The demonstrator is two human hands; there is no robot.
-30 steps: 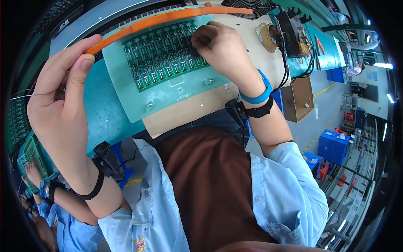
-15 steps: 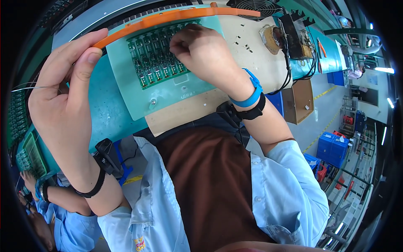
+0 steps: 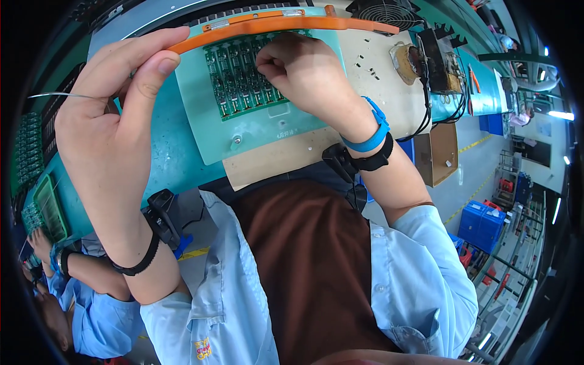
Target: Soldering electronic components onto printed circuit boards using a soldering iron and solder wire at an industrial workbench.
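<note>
My left hand [image 3: 112, 115] pinches the left end of a long orange bar [image 3: 267, 25] between thumb and fingertips. Small metal pieces are set into the bar, which spans above the far edge of a green circuit board panel [image 3: 238, 91]. A thin silvery wire [image 3: 58, 95] sticks out to the left from behind that hand. Over the right part of the panel, my right hand [image 3: 304, 70] is closed with its fingers curled in; whatever lies between the fingertips is hidden. The panel rests on a pale green plate [image 3: 210, 143] and carries rows of small parts.
Several tiny loose parts [image 3: 367, 66] lie on the tan sheet at right. Beyond them stand a black device with cables [image 3: 435, 58] and a fan with a round guard [image 3: 389, 13]. A co-worker's hand [image 3: 41, 244] is at lower left, near a green tray [image 3: 52, 207].
The whole view has shifted, moving the bench rightward in the picture. The orange bar now lies more level, its left end raised with my left hand. My right hand stays over the panel.
</note>
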